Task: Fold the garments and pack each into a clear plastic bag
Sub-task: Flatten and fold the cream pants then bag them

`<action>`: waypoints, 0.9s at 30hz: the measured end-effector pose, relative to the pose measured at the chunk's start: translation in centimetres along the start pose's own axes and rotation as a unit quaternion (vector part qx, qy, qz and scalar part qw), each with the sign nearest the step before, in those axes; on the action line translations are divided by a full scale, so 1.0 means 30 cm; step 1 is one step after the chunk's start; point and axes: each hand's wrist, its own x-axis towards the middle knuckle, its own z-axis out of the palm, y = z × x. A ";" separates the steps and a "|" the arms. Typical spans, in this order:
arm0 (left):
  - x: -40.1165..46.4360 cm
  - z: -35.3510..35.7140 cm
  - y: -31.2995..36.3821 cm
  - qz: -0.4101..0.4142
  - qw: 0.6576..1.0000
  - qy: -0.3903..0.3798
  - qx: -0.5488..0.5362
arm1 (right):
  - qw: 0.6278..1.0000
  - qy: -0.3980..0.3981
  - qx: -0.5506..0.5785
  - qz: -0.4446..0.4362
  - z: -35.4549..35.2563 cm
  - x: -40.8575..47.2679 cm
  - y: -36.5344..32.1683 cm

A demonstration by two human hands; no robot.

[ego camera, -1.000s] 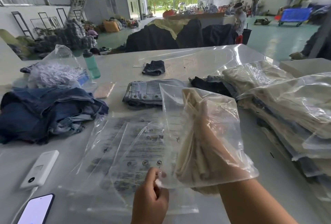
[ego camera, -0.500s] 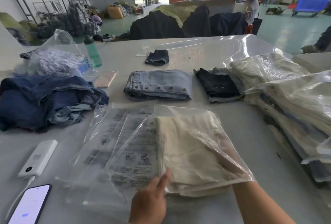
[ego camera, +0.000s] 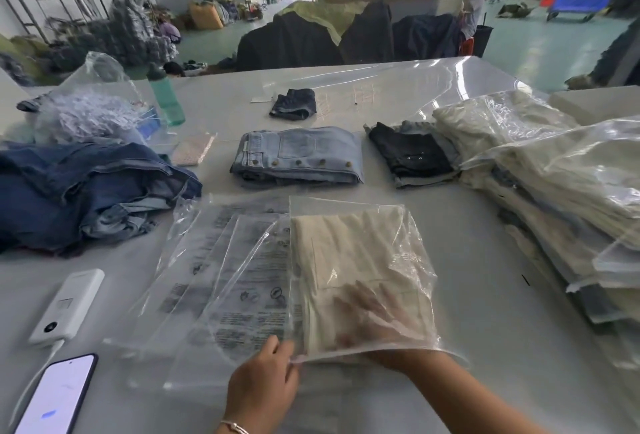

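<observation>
A folded cream garment lies inside a clear plastic bag flat on the white table in front of me. My right hand is inside the bag's open mouth, fingers spread flat on the garment. My left hand pinches the bag's near-left edge at the opening. Under and left of it lies a pile of empty printed clear bags. Folded light-blue jeans and a folded dark garment lie further back.
A stack of bagged cream garments fills the right side. A heap of unfolded denim lies left, with a bag of tags and a green bottle behind. A power bank and a phone sit near left.
The bag with the cream garment came down from upright in the air to flat on the table. My right hand has drawn back toward the bag's mouth; my left hand keeps the edge.
</observation>
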 end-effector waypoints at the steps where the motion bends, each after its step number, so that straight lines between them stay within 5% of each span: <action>1: 0.004 -0.001 -0.002 0.001 1.000 0.009 -0.005 | 0.998 -0.006 0.047 -0.029 0.010 -0.010 -0.028; 4: 0.010 -0.025 0.014 0.011 0.999 0.012 -0.035 | 0.994 0.018 0.063 -0.087 0.025 0.029 -0.073; 8: 0.011 -0.038 0.006 0.014 0.999 0.014 -0.046 | 0.998 -0.016 0.019 -0.051 0.093 0.085 -0.111; 13: 0.019 -0.049 -0.022 -0.003 0.998 -0.001 -0.065 | 0.989 0.143 -0.039 0.006 0.031 0.196 -0.168; 19: 0.027 -0.052 -0.039 0.013 0.999 -0.007 -0.030 | 0.998 0.046 -0.023 0.024 0.072 0.216 -0.190; 22: 0.011 -0.047 -0.044 0.008 0.999 0.036 -0.023 | 0.984 0.139 -0.051 0.097 0.077 0.149 -0.190; 25: 0.000 -0.032 -0.059 0.068 0.990 0.107 -0.063 | 0.990 0.066 -0.024 0.121 0.106 0.044 -0.142; 27: -0.001 -0.004 -0.070 0.131 0.975 0.170 -0.055 | 0.986 0.109 -0.008 0.124 0.101 -0.045 -0.096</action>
